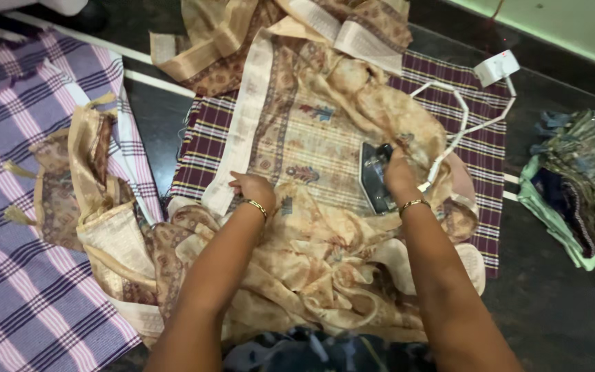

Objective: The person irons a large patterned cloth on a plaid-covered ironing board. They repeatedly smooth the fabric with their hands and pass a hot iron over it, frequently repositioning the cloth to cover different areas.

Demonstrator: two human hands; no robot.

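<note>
Far to my left a purple checked mat (15, 227) lies on the floor (552, 303), taking the cloth's overhang. My left hand (253, 187) presses down, fingers curled, on the beige cloth (297, 138) to keep it taut and flat over the maroon checked pad (480, 148). My right hand (399, 172) grips the iron (374, 178) by its handle, resting on the cloth just beside the left. Its white cord (459, 124) trails away rightward. Folded clothes (576, 182) wait well right.

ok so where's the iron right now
In the head view the iron sits right of centre on the beige patterned sari, under the grip of the right hand, with its white cord trailing to the upper right.
</note>
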